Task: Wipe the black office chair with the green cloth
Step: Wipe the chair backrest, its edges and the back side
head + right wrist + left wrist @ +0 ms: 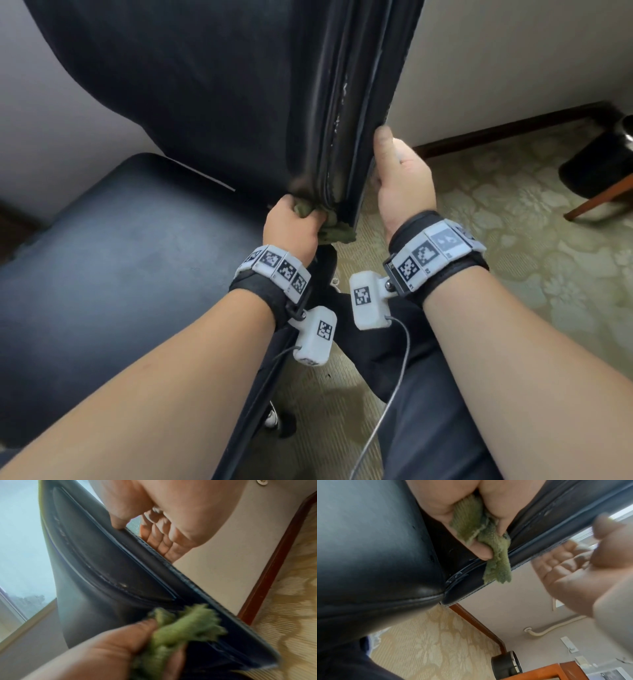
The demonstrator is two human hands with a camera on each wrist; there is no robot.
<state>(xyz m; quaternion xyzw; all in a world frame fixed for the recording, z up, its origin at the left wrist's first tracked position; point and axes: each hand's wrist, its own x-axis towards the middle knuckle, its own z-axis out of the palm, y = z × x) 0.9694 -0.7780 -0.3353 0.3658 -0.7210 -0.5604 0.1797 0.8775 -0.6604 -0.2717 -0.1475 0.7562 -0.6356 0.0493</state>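
Observation:
The black office chair (212,102) fills the upper middle of the head view, its backrest edge-on with a worn seam (337,137). Its seat (113,260) lies at lower left. My left hand (294,226) grips the bunched green cloth (334,229) and presses it against the bottom of the backrest's side edge. The left wrist view shows the cloth (489,550) squeezed between my fingers against the black seam. My right hand (400,178) holds the backrest's rear edge, thumb on the side, fingers behind it. The right wrist view shows those fingers (159,539) behind the backrest (106,574).
Patterned beige carpet (513,246) covers the floor on the right. A dark wooden skirting board (507,128) runs along the white wall. A black round bin (603,157) and a wooden furniture leg (603,200) stand at far right. My dark trouser leg (421,394) is below the hands.

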